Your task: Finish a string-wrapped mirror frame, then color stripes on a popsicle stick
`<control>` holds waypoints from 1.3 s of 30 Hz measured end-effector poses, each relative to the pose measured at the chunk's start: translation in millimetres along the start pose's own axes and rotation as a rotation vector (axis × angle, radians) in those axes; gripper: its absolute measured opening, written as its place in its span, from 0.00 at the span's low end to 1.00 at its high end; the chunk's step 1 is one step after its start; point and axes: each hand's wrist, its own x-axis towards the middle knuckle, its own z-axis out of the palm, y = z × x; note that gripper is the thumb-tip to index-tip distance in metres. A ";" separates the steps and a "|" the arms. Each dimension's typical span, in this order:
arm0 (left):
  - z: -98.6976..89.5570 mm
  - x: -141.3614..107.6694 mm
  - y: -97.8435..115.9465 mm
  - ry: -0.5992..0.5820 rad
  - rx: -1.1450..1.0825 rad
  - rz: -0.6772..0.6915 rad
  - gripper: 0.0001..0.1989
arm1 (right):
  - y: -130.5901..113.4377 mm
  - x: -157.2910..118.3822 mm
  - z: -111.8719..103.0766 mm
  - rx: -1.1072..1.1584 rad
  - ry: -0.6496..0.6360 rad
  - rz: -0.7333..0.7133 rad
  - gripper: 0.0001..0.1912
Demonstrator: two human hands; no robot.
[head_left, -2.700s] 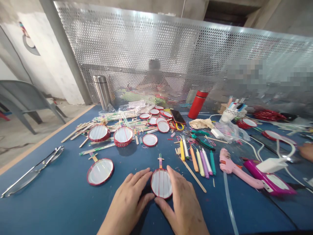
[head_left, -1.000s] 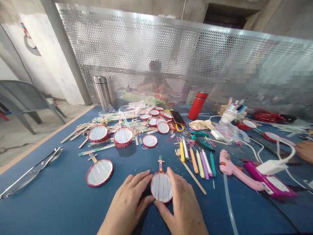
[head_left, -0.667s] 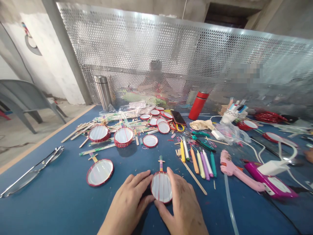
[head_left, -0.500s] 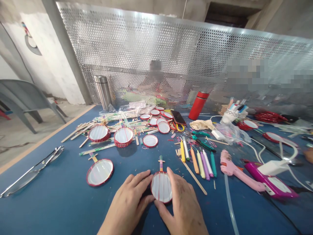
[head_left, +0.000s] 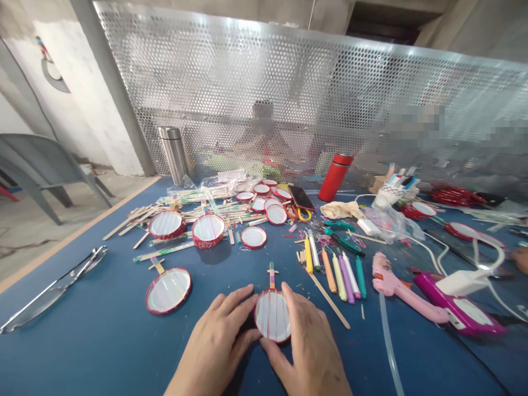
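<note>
A small toy banjo (head_left: 273, 316) lies on the blue table in front of me, with a white round face, red rim, dark strings and a colored craft-stick neck pointing away. My left hand (head_left: 225, 324) grips its left edge, thumb near the bottom and fingers along the side. On the opposite edge, my right hand (head_left: 307, 335) curls round the rim, thumb below. The undersides of my fingers are partly hidden. Left of my hands sits a second toy banjo (head_left: 168, 290) with a similar neck. To the right lie several colored markers (head_left: 340, 275) and a loose craft stick (head_left: 330, 300).
Further back are more red-rimmed discs (head_left: 253, 237), piled craft sticks (head_left: 136, 220), a steel flask (head_left: 174, 157) and a red bottle (head_left: 335, 179). At right lie a pink glue gun (head_left: 406, 297), a purple box (head_left: 462, 308) and white cables. Eyeglasses (head_left: 58, 286) rest at left.
Almost nothing differs. Both hands stay on the toy banjo, and the view has shifted very slightly.
</note>
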 end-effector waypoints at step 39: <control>0.8 -1.0 -2.0 -0.004 0.039 0.021 0.19 | 3.8 -2.2 2.2 -0.031 -0.012 -0.035 0.35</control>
